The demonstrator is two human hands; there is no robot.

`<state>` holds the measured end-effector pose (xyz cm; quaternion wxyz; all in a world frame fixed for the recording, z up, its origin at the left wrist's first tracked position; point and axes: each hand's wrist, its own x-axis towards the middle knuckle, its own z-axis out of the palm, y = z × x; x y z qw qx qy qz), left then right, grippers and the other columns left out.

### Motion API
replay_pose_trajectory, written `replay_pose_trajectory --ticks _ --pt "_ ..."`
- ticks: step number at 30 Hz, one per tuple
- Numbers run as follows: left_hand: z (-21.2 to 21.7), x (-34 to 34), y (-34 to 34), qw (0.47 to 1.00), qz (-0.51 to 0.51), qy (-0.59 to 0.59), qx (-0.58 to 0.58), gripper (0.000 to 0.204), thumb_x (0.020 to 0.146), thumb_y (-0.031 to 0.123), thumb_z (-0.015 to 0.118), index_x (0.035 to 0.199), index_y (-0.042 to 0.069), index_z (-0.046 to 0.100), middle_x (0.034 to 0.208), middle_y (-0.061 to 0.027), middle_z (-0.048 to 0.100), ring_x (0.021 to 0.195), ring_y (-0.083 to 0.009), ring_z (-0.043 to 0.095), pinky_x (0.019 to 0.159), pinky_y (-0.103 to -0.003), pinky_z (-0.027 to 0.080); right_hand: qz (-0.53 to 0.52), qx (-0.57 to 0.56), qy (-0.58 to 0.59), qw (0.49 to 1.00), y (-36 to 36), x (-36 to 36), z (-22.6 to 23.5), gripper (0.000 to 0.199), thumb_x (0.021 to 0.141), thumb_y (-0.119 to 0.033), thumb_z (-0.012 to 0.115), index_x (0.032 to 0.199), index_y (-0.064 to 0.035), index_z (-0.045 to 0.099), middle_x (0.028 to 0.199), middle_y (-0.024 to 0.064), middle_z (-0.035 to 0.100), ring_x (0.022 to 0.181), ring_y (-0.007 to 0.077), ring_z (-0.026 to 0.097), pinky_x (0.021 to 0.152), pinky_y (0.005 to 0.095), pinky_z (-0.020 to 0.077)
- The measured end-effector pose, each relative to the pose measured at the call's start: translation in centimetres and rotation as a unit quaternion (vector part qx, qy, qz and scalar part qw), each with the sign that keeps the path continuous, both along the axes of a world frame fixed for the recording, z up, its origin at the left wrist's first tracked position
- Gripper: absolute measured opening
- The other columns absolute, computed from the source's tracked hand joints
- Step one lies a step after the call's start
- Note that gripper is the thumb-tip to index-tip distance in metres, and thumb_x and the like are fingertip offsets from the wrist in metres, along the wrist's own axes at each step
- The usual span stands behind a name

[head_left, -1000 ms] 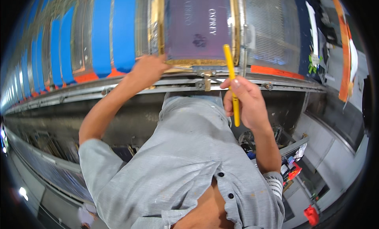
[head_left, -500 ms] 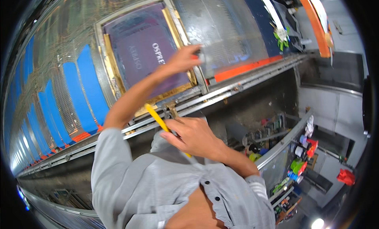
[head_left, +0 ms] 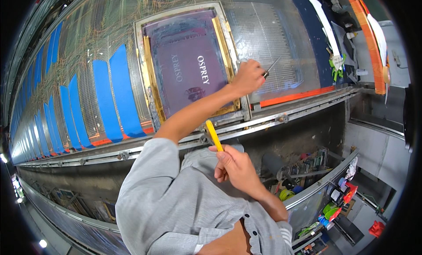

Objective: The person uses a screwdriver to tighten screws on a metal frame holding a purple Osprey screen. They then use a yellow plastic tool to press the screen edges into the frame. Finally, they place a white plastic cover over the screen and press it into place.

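My left hand is closed on a slim screwdriver-like tool with a dark red handle. Its thin metal shaft points away to the right, over the bare table. The hand hovers at the right rail of a metal printing screen frame, whose purple mesh carries pale lettering and a dark patch. Nearer my body, my right hand grips a flat yellow stick-like tool, its upper end sticking out toward the table's front rail. The exact kind of that yellow tool cannot be made out.
Blue tape strips run across the table left of the frame. A metal rail borders the front edge. Right of the frame lies an orange strip. A long white strip rests at the far right. Bottles and cloths crowd a lower rack.
My left hand has turned and shifted slightly right, so the tool's shaft now shows. My right hand has lowered a little, its yellow tool more upright. The whole view has shifted.
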<state>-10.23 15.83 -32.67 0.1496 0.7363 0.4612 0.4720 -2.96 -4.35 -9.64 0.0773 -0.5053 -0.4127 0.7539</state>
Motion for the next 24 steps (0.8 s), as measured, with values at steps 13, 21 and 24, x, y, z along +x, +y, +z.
replay_pose_trajectory --ticks 13,21,24 --pt "-4.0 -16.8 -29.0 0.968 0.133 -0.065 -0.204 0.009 0.08 0.005 0.076 0.088 0.0 0.074 0.087 -0.0119 0.069 0.084 -0.0299 0.064 0.076 -0.04 0.051 -0.213 -0.335 0.432 0.809 -4.8 -4.3 -5.1 0.042 0.105 -0.047 0.044 0.096 -0.0082 0.058 0.054 -0.0024 0.033 0.042 0.0095 0.031 0.043 0.0273 0.0284" --pt "-4.8 -17.1 -29.7 0.978 0.142 -0.058 -0.139 0.007 0.077 0.005 0.076 0.082 0.002 0.072 0.084 -0.0118 0.069 0.083 -0.0313 0.063 0.074 -0.041 0.051 0.154 0.621 -0.04 0.767 -3.5 -2.0 -3.0 0.051 0.085 -0.015 0.077 0.131 -0.0018 0.058 0.072 0.009 0.058 0.052 0.0165 0.055 0.049 0.029 0.0481" --pt "-6.5 -16.4 -31.9 0.975 0.152 -0.09 -0.138 0.017 0.078 0.016 0.076 0.089 0.004 0.071 0.093 -0.0117 0.067 0.091 -0.0315 0.061 0.081 -0.043 0.049 0.38 0.713 -0.004 0.589 -2.0 -1.9 0.6 0.048 0.078 -0.016 0.079 0.122 -0.0053 0.064 0.087 0.0093 0.058 0.07 0.0238 0.061 0.065 0.0353 0.0539"
